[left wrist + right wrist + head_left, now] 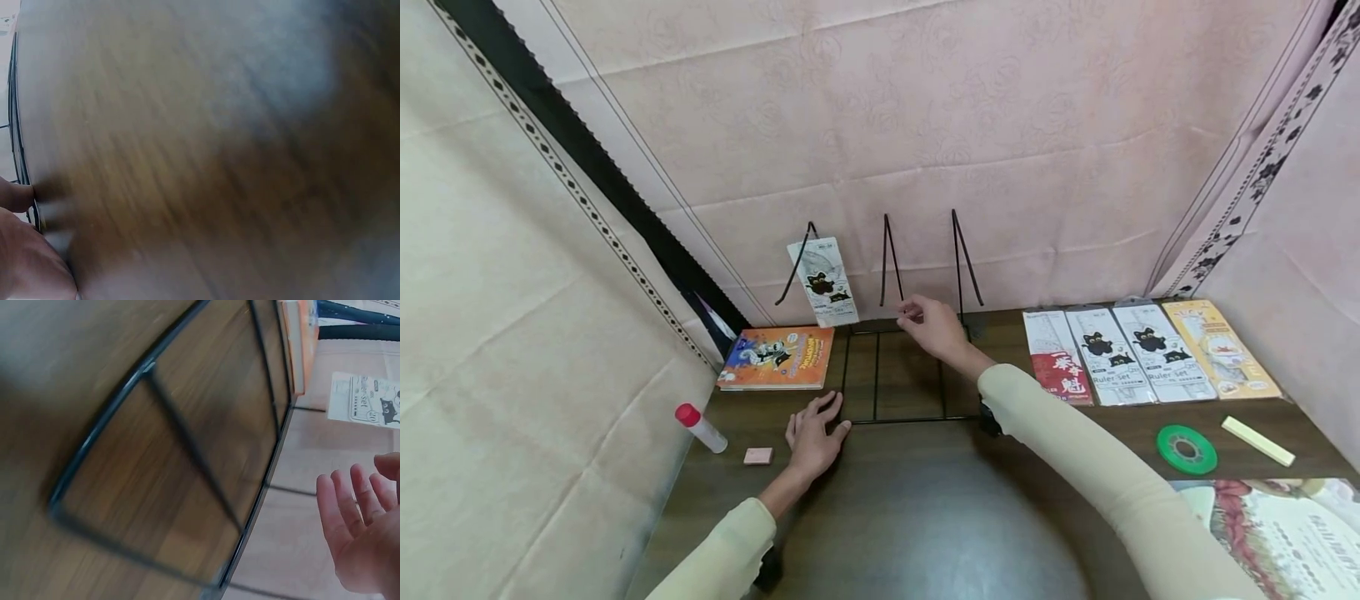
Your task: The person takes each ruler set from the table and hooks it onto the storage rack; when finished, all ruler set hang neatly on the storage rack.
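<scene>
A black wire display rack (pixel 876 375) stood on the dark brown wooden surface (pixel 925 500), its flat base frame lying down and three narrow V-shaped prongs rising at its back. A white paper packet printed with black cats (pixel 823 283) hung at the rack's leftmost prong.

The person's left hand (pixel 815 436) rested on the surface beside the rack's front left corner, its fingers loosely bent and apart, with nothing seen in its hold; whether a fingertip touched the wire could not be told. The right hand (pixel 936 329) hovered over the back of the rack, before the middle and right prongs, its fingers loosely bent and the palm bare, holding nothing.

An orange picture book (pixel 778 358) lay just left of the rack's base. Farther left and forward of the rack were a translucent white glue stick with a red cap (pixel 702 427) and a small pink block (pixel 758 456).

To the right of the rack lay a row of flat packets: one red and white (pixel 1060 362), two white ones with cats (pixel 1163 354) and one yellow (pixel 1221 346). Right and forward of the rack were a green ring-shaped roll (pixel 1167 450), a pale yellow strip (pixel 1257 440) and a colourful printed sheet (pixel 1285 533).
</scene>
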`<state>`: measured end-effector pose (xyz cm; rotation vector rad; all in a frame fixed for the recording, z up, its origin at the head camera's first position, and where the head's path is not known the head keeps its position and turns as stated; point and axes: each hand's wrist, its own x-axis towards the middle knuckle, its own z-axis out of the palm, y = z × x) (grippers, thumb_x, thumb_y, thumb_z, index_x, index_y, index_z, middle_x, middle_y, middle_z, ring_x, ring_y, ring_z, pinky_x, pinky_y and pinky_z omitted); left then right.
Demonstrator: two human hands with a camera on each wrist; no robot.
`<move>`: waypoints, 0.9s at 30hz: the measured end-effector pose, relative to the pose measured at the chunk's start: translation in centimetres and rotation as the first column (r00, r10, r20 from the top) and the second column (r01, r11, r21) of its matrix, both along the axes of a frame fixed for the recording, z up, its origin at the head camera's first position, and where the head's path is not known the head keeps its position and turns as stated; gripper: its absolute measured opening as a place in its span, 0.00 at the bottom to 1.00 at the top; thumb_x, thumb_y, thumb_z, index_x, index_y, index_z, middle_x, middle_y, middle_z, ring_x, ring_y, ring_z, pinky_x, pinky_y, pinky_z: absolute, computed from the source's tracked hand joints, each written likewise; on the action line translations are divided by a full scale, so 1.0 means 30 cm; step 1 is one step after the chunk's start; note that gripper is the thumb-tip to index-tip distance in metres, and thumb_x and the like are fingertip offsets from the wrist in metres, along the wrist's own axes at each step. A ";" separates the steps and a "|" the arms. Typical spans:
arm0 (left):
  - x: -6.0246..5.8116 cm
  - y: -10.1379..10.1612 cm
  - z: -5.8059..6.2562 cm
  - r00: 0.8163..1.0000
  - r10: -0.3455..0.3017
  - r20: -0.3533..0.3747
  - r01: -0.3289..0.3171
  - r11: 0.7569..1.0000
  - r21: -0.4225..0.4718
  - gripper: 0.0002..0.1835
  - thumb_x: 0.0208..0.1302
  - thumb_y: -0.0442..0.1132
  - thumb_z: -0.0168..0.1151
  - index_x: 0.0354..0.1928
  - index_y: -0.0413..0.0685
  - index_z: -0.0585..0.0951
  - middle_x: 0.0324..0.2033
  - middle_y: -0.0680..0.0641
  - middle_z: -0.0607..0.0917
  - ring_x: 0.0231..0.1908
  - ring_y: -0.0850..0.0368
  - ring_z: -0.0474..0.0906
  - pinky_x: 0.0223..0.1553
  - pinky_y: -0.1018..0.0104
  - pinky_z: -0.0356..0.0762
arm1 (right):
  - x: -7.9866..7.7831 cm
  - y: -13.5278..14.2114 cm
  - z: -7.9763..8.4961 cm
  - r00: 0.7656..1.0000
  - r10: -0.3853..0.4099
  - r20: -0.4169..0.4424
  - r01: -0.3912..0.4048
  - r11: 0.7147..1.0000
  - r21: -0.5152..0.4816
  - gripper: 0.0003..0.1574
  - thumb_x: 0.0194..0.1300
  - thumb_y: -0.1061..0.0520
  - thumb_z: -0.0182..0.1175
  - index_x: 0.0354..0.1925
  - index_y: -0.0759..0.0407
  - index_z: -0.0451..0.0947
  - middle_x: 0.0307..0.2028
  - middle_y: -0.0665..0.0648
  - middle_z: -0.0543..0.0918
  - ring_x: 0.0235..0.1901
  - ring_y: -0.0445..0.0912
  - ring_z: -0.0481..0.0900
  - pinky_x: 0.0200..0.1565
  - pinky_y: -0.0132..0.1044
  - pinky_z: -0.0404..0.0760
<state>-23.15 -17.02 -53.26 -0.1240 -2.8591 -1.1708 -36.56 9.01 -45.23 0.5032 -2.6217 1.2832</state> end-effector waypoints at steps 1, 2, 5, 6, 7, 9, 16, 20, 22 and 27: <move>-0.002 0.000 -0.001 1.000 -0.001 0.001 0.001 1.000 -0.001 0.30 0.67 0.44 0.60 0.70 0.54 0.67 0.73 0.50 0.62 0.71 0.39 0.50 0.69 0.35 0.29 | 0.005 0.020 -0.001 1.000 -0.003 -0.011 0.003 1.000 0.005 0.16 0.67 0.47 0.59 0.51 0.49 0.79 0.42 0.47 0.84 0.44 0.42 0.82 0.50 0.40 0.81; -0.004 0.000 -0.002 1.000 -0.001 0.004 0.001 1.000 -0.002 0.30 0.67 0.44 0.60 0.70 0.54 0.67 0.73 0.51 0.62 0.71 0.40 0.50 0.69 0.35 0.29 | 0.008 0.039 -0.003 1.000 -0.007 -0.026 0.007 1.000 0.006 0.16 0.67 0.47 0.59 0.51 0.49 0.79 0.42 0.48 0.84 0.44 0.42 0.82 0.50 0.40 0.81; -0.010 -0.001 -0.003 1.000 0.001 0.011 -0.001 1.000 -0.001 0.30 0.67 0.44 0.60 0.70 0.55 0.67 0.72 0.51 0.62 0.71 0.40 0.51 0.69 0.36 0.29 | 0.016 0.098 -0.005 0.997 -0.039 -0.062 0.040 0.999 0.013 0.18 0.67 0.48 0.59 0.53 0.52 0.77 0.43 0.51 0.84 0.42 0.44 0.82 0.47 0.42 0.82; -0.011 -0.001 -0.003 1.000 0.005 0.015 -0.005 1.000 0.001 0.30 0.66 0.44 0.60 0.70 0.55 0.67 0.72 0.52 0.62 0.71 0.40 0.51 0.69 0.36 0.29 | 0.018 0.116 -0.005 0.996 -0.055 -0.072 0.057 0.998 0.018 0.20 0.67 0.47 0.59 0.54 0.53 0.76 0.43 0.51 0.84 0.42 0.45 0.83 0.45 0.42 0.82; -0.012 -0.002 -0.002 1.000 0.008 0.020 -0.008 1.000 0.003 0.30 0.66 0.44 0.60 0.70 0.55 0.67 0.72 0.52 0.62 0.71 0.40 0.51 0.69 0.36 0.29 | 0.020 0.133 -0.003 0.994 -0.072 -0.083 0.073 0.997 0.015 0.20 0.67 0.48 0.59 0.54 0.54 0.76 0.43 0.53 0.84 0.41 0.46 0.83 0.44 0.43 0.82; -0.012 -0.003 -0.002 1.000 0.010 0.023 -0.010 1.000 0.008 0.30 0.66 0.44 0.61 0.69 0.55 0.67 0.72 0.52 0.62 0.71 0.40 0.51 0.69 0.36 0.29 | 0.021 0.169 -0.002 0.989 -0.109 -0.099 0.110 0.994 0.009 0.22 0.66 0.49 0.60 0.55 0.56 0.75 0.43 0.55 0.84 0.39 0.48 0.83 0.41 0.45 0.82; -0.008 -0.005 -0.004 1.000 0.017 0.014 -0.017 1.000 0.018 0.30 0.66 0.43 0.61 0.69 0.54 0.67 0.72 0.51 0.62 0.71 0.40 0.51 0.69 0.36 0.29 | 0.018 0.295 -0.041 0.971 -0.228 -0.074 0.230 0.973 0.021 0.21 0.65 0.49 0.61 0.52 0.58 0.77 0.41 0.57 0.84 0.39 0.50 0.81 0.42 0.47 0.79; -0.004 -0.007 -0.001 0.999 0.032 0.021 -0.032 0.999 0.041 0.29 0.66 0.43 0.61 0.69 0.55 0.68 0.72 0.51 0.63 0.70 0.41 0.52 0.69 0.37 0.28 | 0.016 0.373 -0.077 0.962 -0.274 -0.017 0.274 0.960 0.061 0.30 0.64 0.43 0.61 0.57 0.57 0.73 0.45 0.59 0.82 0.42 0.53 0.80 0.44 0.50 0.78; -0.004 -0.008 0.002 0.999 0.033 0.022 -0.034 0.998 0.045 0.29 0.66 0.43 0.61 0.69 0.55 0.68 0.72 0.51 0.63 0.70 0.41 0.52 0.69 0.37 0.28 | 0.012 0.416 -0.091 0.958 -0.287 0.007 0.286 0.956 0.066 0.38 0.62 0.39 0.62 0.63 0.57 0.68 0.50 0.61 0.81 0.45 0.54 0.80 0.45 0.52 0.78; -0.004 -0.009 0.005 0.999 0.029 0.024 -0.030 0.999 0.037 0.29 0.66 0.42 0.61 0.69 0.55 0.68 0.72 0.51 0.63 0.70 0.40 0.53 0.69 0.35 0.28 | 0.018 0.521 -0.121 0.936 -0.342 0.076 0.333 0.936 0.113 0.54 0.58 0.31 0.62 0.72 0.55 0.56 0.58 0.65 0.75 0.47 0.57 0.79 0.45 0.54 0.78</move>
